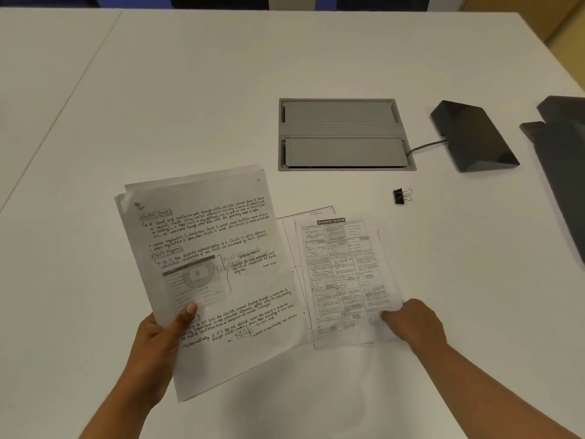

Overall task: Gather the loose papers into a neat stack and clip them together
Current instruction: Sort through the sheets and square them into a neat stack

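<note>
My left hand [164, 337] holds a bundle of handwritten sheets [209, 264] by its lower left edge, thumb on top, lifted and tilted above the white table [190, 90]. To the right, printed sheets [345, 277] headed "Banking System" lie loosely overlapped on the table. My right hand [411, 321] rests on their lower right corner, fingertips pressing or pinching the edge. A small black binder clip [401, 196] lies on the table beyond the printed sheets, apart from both hands.
A grey recessed cable box [345, 134] is set into the table behind the papers. A dark wedge-shaped device [471, 137] with a cable sits to its right. Another dark object [563, 160] lies at the right edge.
</note>
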Demonstrator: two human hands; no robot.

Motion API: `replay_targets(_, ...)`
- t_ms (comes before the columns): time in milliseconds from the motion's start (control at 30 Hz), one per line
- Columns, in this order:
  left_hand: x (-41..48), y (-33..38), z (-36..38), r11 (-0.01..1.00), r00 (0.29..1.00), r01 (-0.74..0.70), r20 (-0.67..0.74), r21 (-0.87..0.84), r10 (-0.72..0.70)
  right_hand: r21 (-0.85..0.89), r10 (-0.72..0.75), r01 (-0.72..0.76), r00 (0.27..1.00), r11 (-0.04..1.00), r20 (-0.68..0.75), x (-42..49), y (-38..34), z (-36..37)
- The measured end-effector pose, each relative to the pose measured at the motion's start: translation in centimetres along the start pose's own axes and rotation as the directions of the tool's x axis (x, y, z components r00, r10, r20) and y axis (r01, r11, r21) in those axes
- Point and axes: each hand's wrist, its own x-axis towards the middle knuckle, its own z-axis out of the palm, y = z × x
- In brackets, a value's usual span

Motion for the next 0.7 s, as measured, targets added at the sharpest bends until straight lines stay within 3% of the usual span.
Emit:
replay_targets(200, 0.1, -0.1, 0.5, 1.000, 1.000, 0.010, 0.003, 0.006, -0.010, -0.089, -0.017, 0.008, 0.995, 0.996, -0.099, -1.5, -1.3, 1.5)
replay_targets(367, 0.1, -0.4, 0.5, 1.000, 1.000, 0.013, -0.007, -0.017, -0.013, 0.127, 0.065, -0.062, 0.998, 0.990, -0.023, -0.8, -1.3, 1.2)
replay_targets(700, 0.0, -0.8, 0.9, 0.999, 1.000, 0.021, -0.012, -0.027, -0.022, 0.156, -0.089, 0.104, 0.991, 0.982, -0.100, -0.6, 0.0, -1.1)
